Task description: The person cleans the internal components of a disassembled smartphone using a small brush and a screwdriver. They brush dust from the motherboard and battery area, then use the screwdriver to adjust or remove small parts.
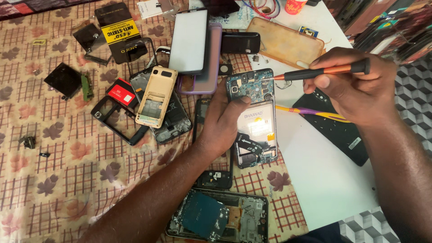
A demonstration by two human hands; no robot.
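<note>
The opened phone (254, 118) lay a little right of the frame's centre, back cover off, straddling the edge of a white mat (324, 175) and the patterned cloth (67, 180) that covered the table. The left hand (223, 121) lay flat along its left side, thumb pressed over the pale battery, pinning it down. The right hand (355, 87) pinched a slim screwdriver (321, 72), black grip with an orange shaft, fingers curled close round the handle, its tip at the upper right corner of the green circuit board; whether it sat in a screw head I could not quite make out.

To do this well, I judged the driver wanted to stand squarer to the board, with light downward pressure and the phone kept from sliding, since such small screws strip easily.

Around it lay hard, glossy parts: a beige plastic phone shell (155, 96) left of centre, a glass screen panel (189, 40) at top centre, a soft translucent tan case (285, 42) at upper right, and another stripped phone (220, 218) with a bluish metal plate at the bottom.
</note>
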